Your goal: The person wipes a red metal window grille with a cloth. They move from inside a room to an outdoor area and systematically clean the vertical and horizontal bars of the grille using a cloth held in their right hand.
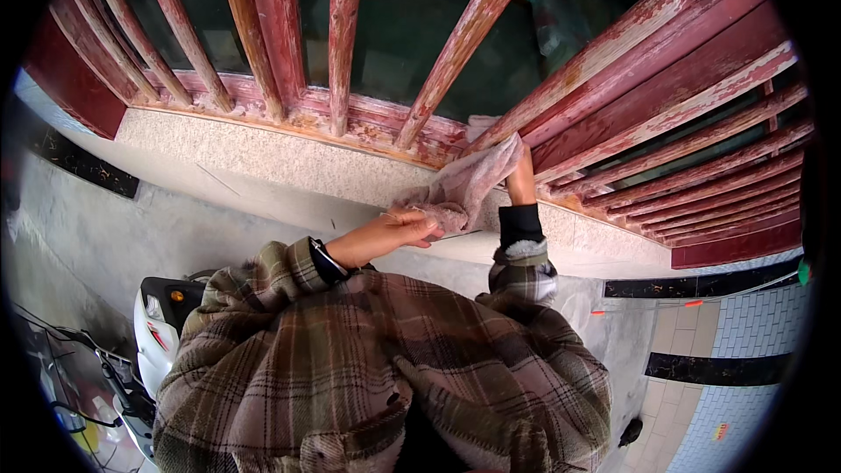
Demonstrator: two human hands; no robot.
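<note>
A damp-looking pinkish-grey cloth (483, 174) stretches between my two hands in front of a window with worn red wooden bars. My left hand (387, 234) grips the cloth's lower, bunched end, thumb on the near side. At the cloth's upper end, my right hand (521, 174) holds it against the foot of a thick wooden bar (545, 89); the cloth hides most of those fingers. Below the bars runs the red wooden bottom rail (374, 117), its paint flaking to bare wood. Under it lies a pale, rough stone sill (282, 144).
Dark glass (407, 33) lies behind the bars. More peeling bars (709, 174) continue to the right. A white scooter (150, 328) stands close behind me on the left. At right, a thin cord (644, 311) crosses above the tiled floor (683, 328).
</note>
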